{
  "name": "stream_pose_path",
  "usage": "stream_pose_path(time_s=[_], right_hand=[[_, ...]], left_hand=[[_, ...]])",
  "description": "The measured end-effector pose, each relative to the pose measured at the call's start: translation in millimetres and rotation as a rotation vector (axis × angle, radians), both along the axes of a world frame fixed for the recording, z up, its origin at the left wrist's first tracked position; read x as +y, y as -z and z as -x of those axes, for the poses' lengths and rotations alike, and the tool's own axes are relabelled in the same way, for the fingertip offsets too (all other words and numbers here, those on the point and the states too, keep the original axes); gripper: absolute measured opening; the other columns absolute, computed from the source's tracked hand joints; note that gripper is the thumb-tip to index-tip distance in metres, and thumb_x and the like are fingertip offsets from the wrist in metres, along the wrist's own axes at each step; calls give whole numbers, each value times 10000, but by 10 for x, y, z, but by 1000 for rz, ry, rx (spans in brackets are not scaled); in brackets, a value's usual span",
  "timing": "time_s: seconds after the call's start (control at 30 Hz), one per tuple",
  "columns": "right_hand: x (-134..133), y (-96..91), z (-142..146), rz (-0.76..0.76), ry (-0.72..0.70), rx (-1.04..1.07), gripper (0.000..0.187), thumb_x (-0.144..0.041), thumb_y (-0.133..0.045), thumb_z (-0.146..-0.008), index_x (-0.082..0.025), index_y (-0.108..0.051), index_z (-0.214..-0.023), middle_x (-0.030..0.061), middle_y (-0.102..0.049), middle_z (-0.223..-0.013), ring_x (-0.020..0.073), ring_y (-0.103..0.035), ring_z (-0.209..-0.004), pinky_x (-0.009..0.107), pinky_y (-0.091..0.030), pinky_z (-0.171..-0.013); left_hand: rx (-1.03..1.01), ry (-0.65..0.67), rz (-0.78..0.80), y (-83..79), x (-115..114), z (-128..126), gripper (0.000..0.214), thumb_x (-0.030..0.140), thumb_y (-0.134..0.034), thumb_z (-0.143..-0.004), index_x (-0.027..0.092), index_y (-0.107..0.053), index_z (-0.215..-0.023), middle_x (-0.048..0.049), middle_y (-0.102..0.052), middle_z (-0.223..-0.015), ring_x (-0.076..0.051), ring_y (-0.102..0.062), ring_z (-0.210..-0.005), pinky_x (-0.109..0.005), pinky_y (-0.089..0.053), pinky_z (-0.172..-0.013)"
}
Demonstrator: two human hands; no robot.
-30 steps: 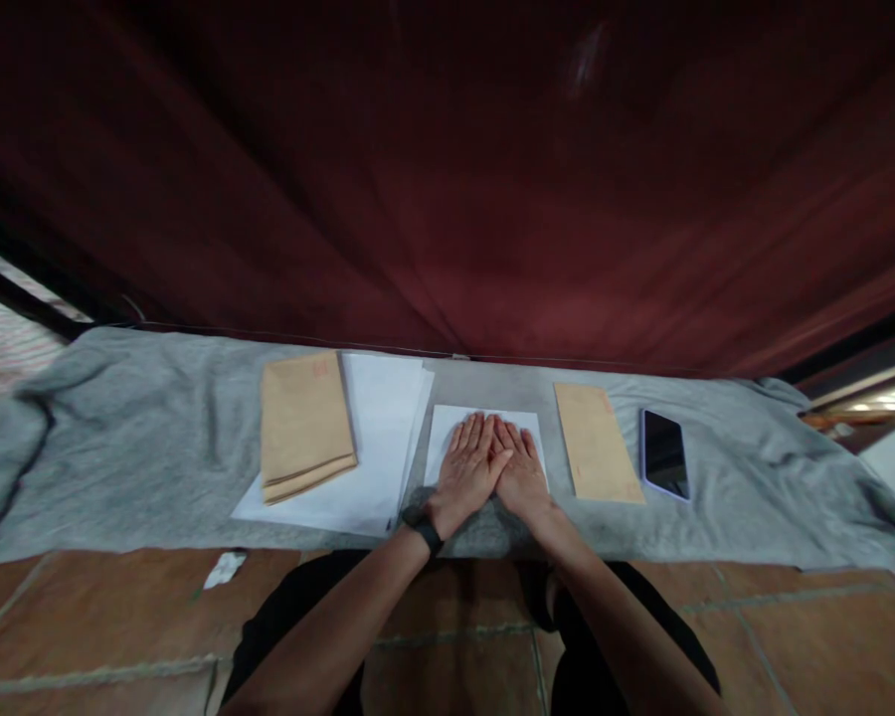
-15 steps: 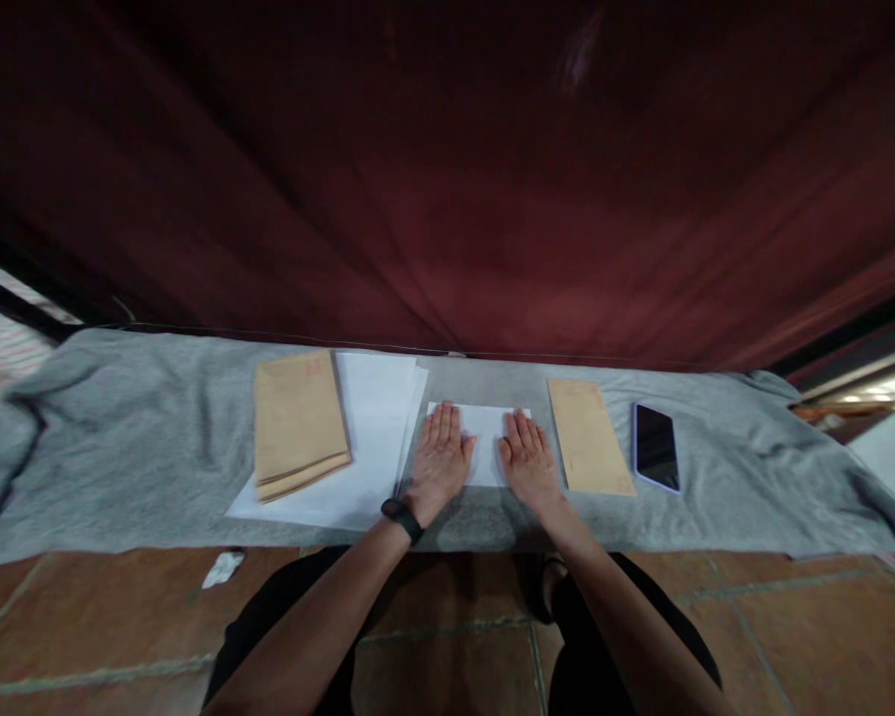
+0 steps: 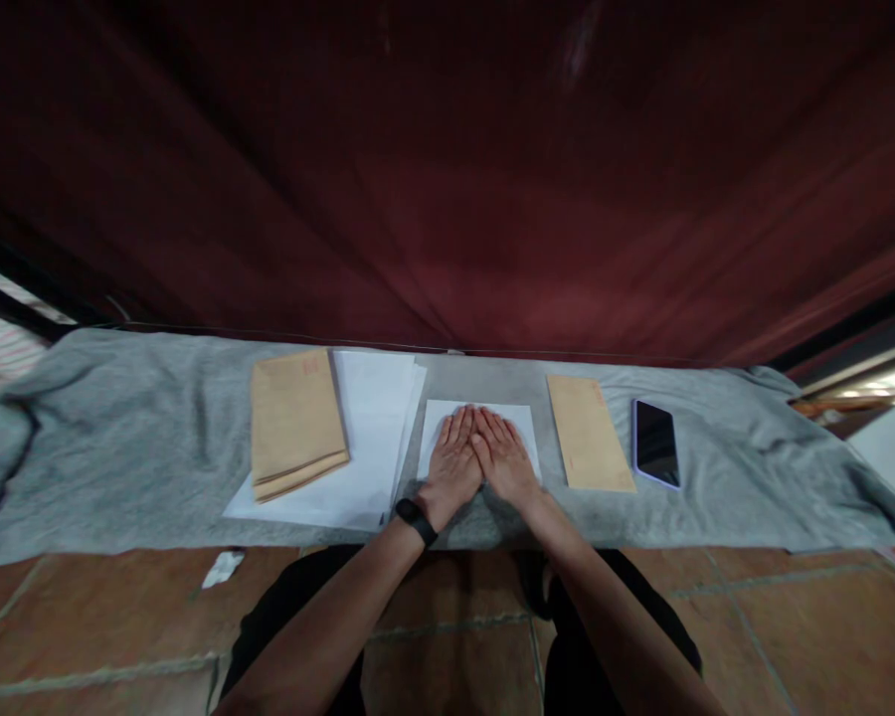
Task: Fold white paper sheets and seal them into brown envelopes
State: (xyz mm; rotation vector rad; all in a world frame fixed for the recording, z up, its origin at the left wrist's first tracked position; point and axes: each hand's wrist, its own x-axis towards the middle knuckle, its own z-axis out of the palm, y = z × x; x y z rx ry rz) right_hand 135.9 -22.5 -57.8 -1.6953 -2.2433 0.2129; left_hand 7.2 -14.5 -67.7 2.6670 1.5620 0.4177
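Observation:
A small white sheet of paper (image 3: 434, 423), perhaps folded, lies on the grey cloth in front of me. My left hand (image 3: 454, 459) rests flat on it, fingers stretched out, a black band around the wrist. Beside it my right hand (image 3: 505, 457) also lies flat on the paper, and the two hands touch at the middle. Neither hand grips anything. Their palms hide the centre of the paper. Right of the hands lies a single brown envelope (image 3: 589, 433); on the left a stack of brown envelopes (image 3: 296, 418) sits partly over larger white sheets (image 3: 377, 418).
A phone (image 3: 656, 445) with a purple edge lies right of the single envelope. Grey cloth (image 3: 141, 438) covers the narrow surface, with a dark red panel (image 3: 447, 199) rising behind it. On the tiled floor is a crumpled white tissue (image 3: 223, 568).
Both hands have slid inward from the paper's left and right sides and now meet at its middle. The paper's outer ends have come into view. The envelopes and phone stay in place.

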Motion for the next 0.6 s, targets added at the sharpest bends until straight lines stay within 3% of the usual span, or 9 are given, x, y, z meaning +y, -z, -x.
stream_pose_path(time_s=[0.37,0.6], right_hand=[[13,144,-198,-105,151,-158,552,-402,-307,-1057,-133,-359,-1536,140,-353,-1584,260,-330,-1472,461,-259,-1192],[-15,223,-404,-165,211,-189,601,-428,-326,-1045,-66,-361,-1523,179,-385,-1564,295,-353,-1455,469,-287,-1174]], left_hand=[[-2,-139,0,6,58,223,582,289,-282,-1012,6,-319,-1519,-178,-284,-1611,-253,-188,-1521,-438,-179,-1249],[3,-218,30,-33,29,252,620,322,-300,-1002,0,-291,-1532,-191,-274,-1608,-265,-194,-1520,-445,-180,-1246]])
